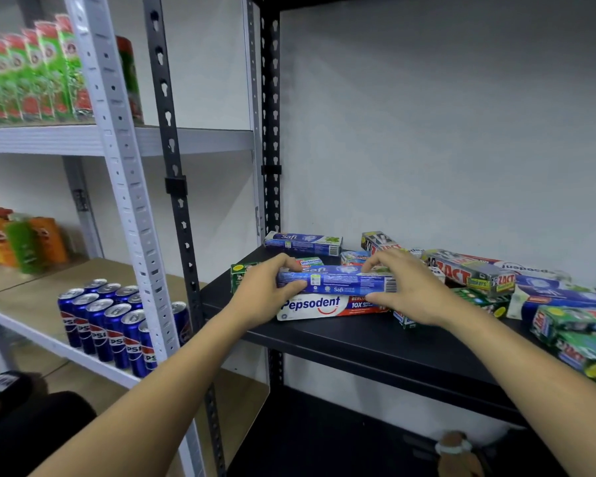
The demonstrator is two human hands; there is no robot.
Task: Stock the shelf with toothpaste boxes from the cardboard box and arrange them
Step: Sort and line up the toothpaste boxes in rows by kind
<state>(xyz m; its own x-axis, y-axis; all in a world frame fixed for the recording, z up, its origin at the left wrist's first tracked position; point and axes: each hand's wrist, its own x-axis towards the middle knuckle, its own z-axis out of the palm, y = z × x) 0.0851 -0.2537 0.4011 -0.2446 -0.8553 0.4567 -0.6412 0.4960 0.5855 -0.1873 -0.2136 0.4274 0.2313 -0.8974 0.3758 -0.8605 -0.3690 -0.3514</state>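
A blue Safi toothpaste box [338,280] lies lengthwise on top of a white and red Pepsodent box [320,307] on the black shelf [358,342]. My left hand [265,287] grips the blue box's left end, thumb in front and fingers over the top. At its right end my right hand [403,287] holds it the same way. Another Safi box [303,243] lies behind, near the wall. A loose heap of Zact, Pepsodent and Safi boxes [479,275] spreads over the right of the shelf. The cardboard box is out of view.
A black upright post [172,160] and a white post [117,132] stand left of the shelf. On the white rack's lower shelf stand several Pepsi cans [111,325]. Green and red packs [31,74] fill its upper shelf. Green Zact boxes [578,335] overhang the right front edge.
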